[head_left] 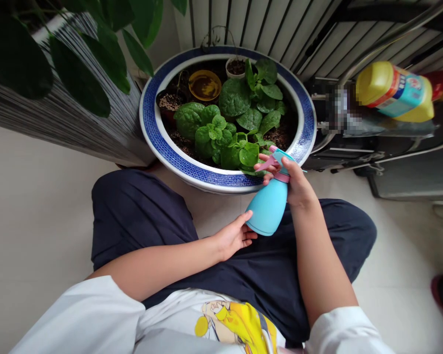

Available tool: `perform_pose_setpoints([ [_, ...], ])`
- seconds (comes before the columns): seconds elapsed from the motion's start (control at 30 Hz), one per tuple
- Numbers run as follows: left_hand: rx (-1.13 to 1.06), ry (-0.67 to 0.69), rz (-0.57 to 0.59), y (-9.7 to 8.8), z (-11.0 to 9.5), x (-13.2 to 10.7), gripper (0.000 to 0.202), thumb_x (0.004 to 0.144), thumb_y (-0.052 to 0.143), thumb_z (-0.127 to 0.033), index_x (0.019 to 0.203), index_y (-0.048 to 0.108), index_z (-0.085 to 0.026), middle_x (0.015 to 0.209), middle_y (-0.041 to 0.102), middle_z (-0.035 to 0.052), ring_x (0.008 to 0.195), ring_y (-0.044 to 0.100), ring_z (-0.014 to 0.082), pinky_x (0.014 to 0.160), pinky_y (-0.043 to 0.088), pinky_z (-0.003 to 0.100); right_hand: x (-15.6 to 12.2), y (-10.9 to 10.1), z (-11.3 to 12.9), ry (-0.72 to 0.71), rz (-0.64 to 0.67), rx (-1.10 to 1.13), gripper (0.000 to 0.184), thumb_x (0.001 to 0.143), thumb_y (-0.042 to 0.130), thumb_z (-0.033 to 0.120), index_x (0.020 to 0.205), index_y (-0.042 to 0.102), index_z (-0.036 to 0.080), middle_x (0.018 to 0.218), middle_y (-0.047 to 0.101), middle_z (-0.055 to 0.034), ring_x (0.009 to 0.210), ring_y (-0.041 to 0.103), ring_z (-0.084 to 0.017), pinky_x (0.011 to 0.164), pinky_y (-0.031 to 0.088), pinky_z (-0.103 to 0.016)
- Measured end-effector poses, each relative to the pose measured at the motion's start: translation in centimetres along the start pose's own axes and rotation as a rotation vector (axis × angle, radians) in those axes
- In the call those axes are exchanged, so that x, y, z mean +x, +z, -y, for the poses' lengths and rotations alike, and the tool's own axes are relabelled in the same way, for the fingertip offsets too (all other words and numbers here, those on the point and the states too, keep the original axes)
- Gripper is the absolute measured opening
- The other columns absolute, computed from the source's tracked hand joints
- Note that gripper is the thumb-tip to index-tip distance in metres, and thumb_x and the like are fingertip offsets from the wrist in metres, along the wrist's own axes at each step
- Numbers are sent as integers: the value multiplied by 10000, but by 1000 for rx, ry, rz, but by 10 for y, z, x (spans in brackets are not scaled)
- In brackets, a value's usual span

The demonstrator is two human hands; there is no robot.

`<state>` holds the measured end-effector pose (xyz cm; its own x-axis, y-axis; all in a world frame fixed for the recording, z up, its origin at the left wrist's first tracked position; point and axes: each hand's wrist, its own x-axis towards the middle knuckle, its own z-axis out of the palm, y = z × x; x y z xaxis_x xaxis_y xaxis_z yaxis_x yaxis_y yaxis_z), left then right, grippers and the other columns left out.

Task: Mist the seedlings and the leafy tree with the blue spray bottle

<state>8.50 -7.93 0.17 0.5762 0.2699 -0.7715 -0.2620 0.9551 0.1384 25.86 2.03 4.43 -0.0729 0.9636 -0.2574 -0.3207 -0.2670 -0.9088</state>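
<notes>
A wide blue-and-white pot (148,105) stands before the seated person, leafy plants (234,97) crowding its soil. The bottle (268,204), light blue, is tilted by the pot's near right rim, over the lap. The right hand (299,187) is clamped around its neck, fingers by the pink trigger (268,163), though whether they press it I can't tell from here. The left hand (232,238) cups the base, thumb against the side.

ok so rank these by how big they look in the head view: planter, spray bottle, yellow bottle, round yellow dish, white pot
1. planter
2. spray bottle and yellow bottle, too alike to rank
3. round yellow dish
4. white pot
</notes>
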Motion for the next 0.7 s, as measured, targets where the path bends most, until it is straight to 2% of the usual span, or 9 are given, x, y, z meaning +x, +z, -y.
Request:
perform_pose_setpoints([
  [0.27,4,-16,4,-1,3,2,351,917,547,-519,886,572,-170,712,572,-21,653,565,90,611,372,208,-2,1,0,-20,37,-81,490,807,629,531,1238,581,303,1183,685,-53,1005,681,-240,529,547,-260],
  [0.47,15,7,7,-2,6,5,401,882,568,-591,958,565,-197,806,608,-20,660,566,85,608,367,204,-1,-2,-3,-41,78,-150,544,801,617,582,1271,558,314,1250,663,-56,1005,678,-253,551,545,-283],
  [0.7,25,-6,1,-3,7,8,457,849,579,-641,959,568,-197,785,587,-18,663,554,93,610,369,204,-2,-1,-3,-41,140,-150,580,802,632,582,1306,554,306,1222,686,-66,907,696,-243,573,551,-308],
])
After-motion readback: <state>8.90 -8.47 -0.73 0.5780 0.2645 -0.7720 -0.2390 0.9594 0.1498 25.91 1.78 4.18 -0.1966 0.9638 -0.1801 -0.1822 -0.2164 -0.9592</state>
